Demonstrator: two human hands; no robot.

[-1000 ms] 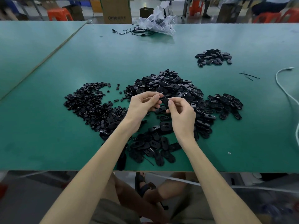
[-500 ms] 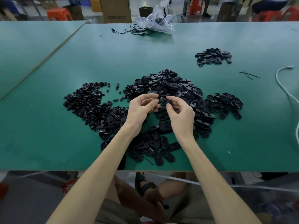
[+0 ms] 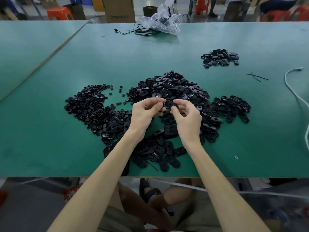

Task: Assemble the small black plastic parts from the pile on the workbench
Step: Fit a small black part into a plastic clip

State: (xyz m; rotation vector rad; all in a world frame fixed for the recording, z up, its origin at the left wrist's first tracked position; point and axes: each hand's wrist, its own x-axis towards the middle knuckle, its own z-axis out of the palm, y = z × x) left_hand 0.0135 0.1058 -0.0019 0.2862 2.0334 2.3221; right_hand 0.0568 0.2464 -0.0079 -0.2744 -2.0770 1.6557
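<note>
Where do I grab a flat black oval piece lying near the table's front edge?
Probably from above, pinching the oval piece across its narrow middle, one fingertip on each long edge. It lies flat on the green table, so only those thin sides offer a grip.

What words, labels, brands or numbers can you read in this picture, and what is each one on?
"QTOR": printed on the cardboard box beyond the workbench; the characters after it are too blurred to read.
No text is legible on the black part pinched between the left hand and right hand.
</note>
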